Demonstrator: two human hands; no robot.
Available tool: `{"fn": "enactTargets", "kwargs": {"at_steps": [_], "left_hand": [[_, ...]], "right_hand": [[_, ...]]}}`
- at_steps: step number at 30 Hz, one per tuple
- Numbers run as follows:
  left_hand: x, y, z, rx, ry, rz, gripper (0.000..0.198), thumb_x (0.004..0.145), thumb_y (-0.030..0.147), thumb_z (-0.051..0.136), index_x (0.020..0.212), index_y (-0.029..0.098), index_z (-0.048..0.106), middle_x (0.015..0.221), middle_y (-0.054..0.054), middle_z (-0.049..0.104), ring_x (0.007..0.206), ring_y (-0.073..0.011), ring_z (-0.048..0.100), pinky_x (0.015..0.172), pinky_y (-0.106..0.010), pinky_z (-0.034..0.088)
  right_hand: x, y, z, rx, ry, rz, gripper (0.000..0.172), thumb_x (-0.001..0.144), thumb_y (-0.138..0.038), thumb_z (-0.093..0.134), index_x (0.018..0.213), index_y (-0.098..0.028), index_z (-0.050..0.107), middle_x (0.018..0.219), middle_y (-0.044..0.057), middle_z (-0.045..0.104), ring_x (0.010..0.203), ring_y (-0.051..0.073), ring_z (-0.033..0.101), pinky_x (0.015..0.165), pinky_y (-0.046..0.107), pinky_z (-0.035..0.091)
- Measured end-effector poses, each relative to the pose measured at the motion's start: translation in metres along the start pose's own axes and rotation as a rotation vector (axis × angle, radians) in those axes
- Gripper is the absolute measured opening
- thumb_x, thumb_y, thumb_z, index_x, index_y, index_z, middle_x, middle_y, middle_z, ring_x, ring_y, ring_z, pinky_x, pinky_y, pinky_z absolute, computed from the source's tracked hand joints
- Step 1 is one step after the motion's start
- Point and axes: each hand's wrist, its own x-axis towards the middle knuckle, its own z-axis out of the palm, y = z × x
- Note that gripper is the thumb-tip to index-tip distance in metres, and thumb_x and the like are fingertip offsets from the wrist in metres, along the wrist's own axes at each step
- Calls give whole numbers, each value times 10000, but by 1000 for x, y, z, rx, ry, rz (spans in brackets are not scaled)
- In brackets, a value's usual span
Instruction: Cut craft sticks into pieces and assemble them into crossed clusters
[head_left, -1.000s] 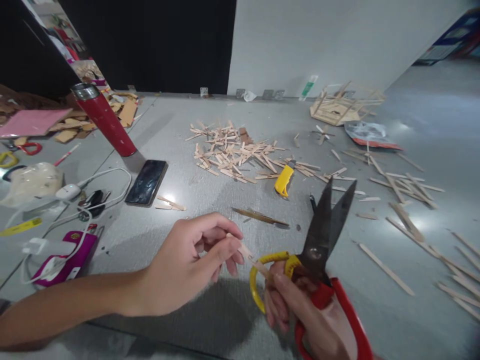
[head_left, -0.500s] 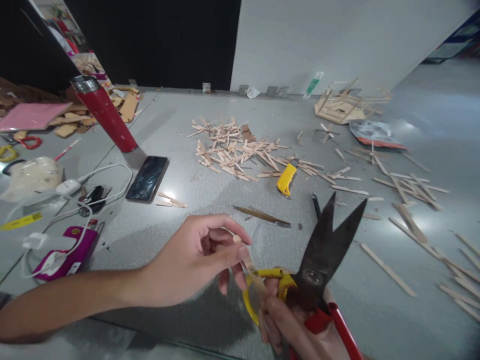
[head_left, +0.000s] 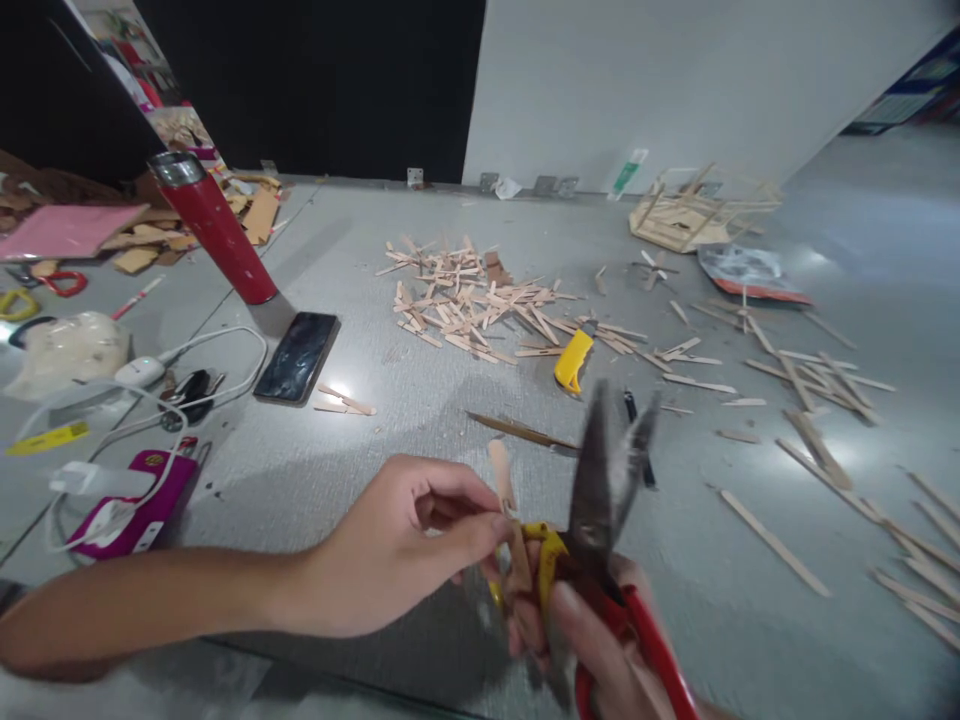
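Note:
My left hand (head_left: 409, 545) pinches a short wooden stick (head_left: 501, 475) between thumb and fingers and holds it upright just left of the scissors. My right hand (head_left: 592, 640) grips large scissors (head_left: 604, 480) with one yellow and one red handle, their dark blades pointing up and nearly together. The stick and the yellow handle overlap in view. Both hands hover low over the grey table (head_left: 420, 400), near its front edge.
A heap of cut wooden sticks (head_left: 465, 300) lies mid-table with a yellow utility knife (head_left: 570, 360) beside it. Long sticks (head_left: 817, 440) are scattered right. A red flask (head_left: 214, 240), phone (head_left: 296, 357), cables and a pink device (head_left: 131, 500) sit left. A stick frame (head_left: 694, 215) stands far back.
The scissor blades have swung from wide open to nearly together and tilted left. My left hand has turned the stick upright, closer to the blades.

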Motion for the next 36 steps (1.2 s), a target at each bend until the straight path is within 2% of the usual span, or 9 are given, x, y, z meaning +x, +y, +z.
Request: {"fn": "enactTargets", "kwargs": {"at_steps": [8, 15, 21, 23, 26, 28, 30, 32, 36], "left_hand": [[-8, 1, 4, -41, 126, 254, 135, 993, 198, 624, 1059, 200, 507, 650, 63, 606, 588, -83, 590, 592, -170, 511], [-13, -17, 13, -15, 101, 326, 701, 997, 196, 623, 1574, 291, 238, 743, 30, 677, 638, -123, 657, 662, -235, 573], [-14, -20, 13, -60, 43, 284, 1084, 947, 144, 679, 1651, 306, -130, 743, 30, 680, 612, -115, 631, 630, -221, 534], [-13, -16, 10, -102, 2, 201, 1067, 947, 200, 708, 1662, 284, -80, 739, 27, 676, 592, -113, 616, 599, -214, 518], [-9, -10, 5, -82, -61, 101, 828, 938, 285, 744, 1622, 246, 277, 762, 7, 678, 629, -121, 620, 623, -232, 528], [-4, -8, 1, -34, -10, 198, 737, 874, 257, 816, 1520, 247, 463, 867, -11, 681, 729, -125, 633, 714, -248, 539], [2, -10, -3, -48, 34, 290, 767, 797, 193, 878, 1470, 283, 521, 1094, -48, 683, 967, -152, 657, 853, -261, 530], [7, -12, -5, -195, -53, 277, 711, 784, 206, 896, 1410, 291, 568, 1188, -68, 689, 1105, -184, 666, 907, -283, 535], [11, -15, -5, -449, -177, 132, 401, 850, 233, 858, 1201, 217, 665, 1011, -54, 748, 941, -169, 758, 862, -291, 587]], "right_hand": [[0, 4, -17, -160, -317, -120, 405, 1020, -571, 526, 1131, -191, 613, 880, 63, 613, 709, 173, 550, 645, 304, 479], [1, -6, -14, -179, -343, -145, 353, 1010, -561, 543, 1164, -250, 613, 948, 70, 634, 762, 204, 575, 719, 330, 513], [5, -11, -7, -147, -341, -132, 366, 999, -606, 529, 1080, -271, 652, 947, 90, 654, 890, 267, 627, 828, 391, 549], [4, -11, -5, -113, -343, -102, 387, 990, -629, 526, 969, -262, 649, 940, 95, 661, 907, 275, 639, 844, 401, 558], [-1, -9, -4, -86, -260, -58, 404, 971, -645, 561, 976, -251, 647, 926, 82, 659, 843, 246, 634, 804, 375, 554], [-4, -6, -5, -79, -199, -48, 431, 960, -655, 580, 1036, -238, 660, 931, 76, 658, 780, 214, 609, 756, 346, 537], [-4, -5, -4, -63, -200, -40, 471, 947, -677, 585, 1021, -220, 672, 892, 64, 645, 719, 187, 574, 706, 324, 520], [-2, -4, -3, -39, -242, -12, 521, 926, -717, 580, 935, -206, 677, 804, 47, 614, 658, 171, 540, 647, 306, 505], [1, -4, 0, -7, -261, 50, 612, 866, -798, 580, 878, -199, 706, 808, 67, 630, 620, 164, 533, 592, 300, 510]]}}
